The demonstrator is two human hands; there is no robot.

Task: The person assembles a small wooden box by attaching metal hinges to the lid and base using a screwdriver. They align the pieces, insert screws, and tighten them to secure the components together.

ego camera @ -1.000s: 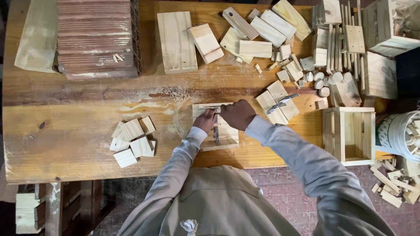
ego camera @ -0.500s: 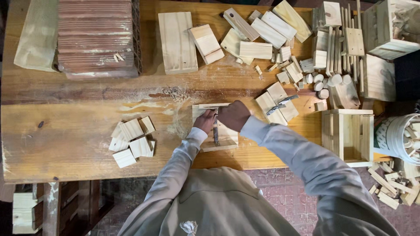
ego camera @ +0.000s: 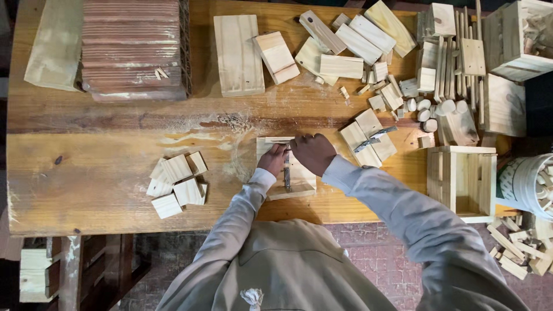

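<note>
Centrally, we record our left hand (ego camera: 272,159) resting on a small pale wood panel (ego camera: 299,183) at the near edge of the tabletop (ego camera: 103,190), its grip seemingly closed about a thin dark tool (ego camera: 286,175) lying along the panel. Our right hand (ego camera: 313,152) presses the panel's upper edge, fingers curled; we cannot tell whether it holds anything. Left: a cluster of small square blocks (ego camera: 175,185). Right: an open slatted crate (ego camera: 464,181).

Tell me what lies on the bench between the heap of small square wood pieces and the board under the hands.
In the head view, only bare benchtop lies between the small square pieces and the board; nothing rests there.
</note>
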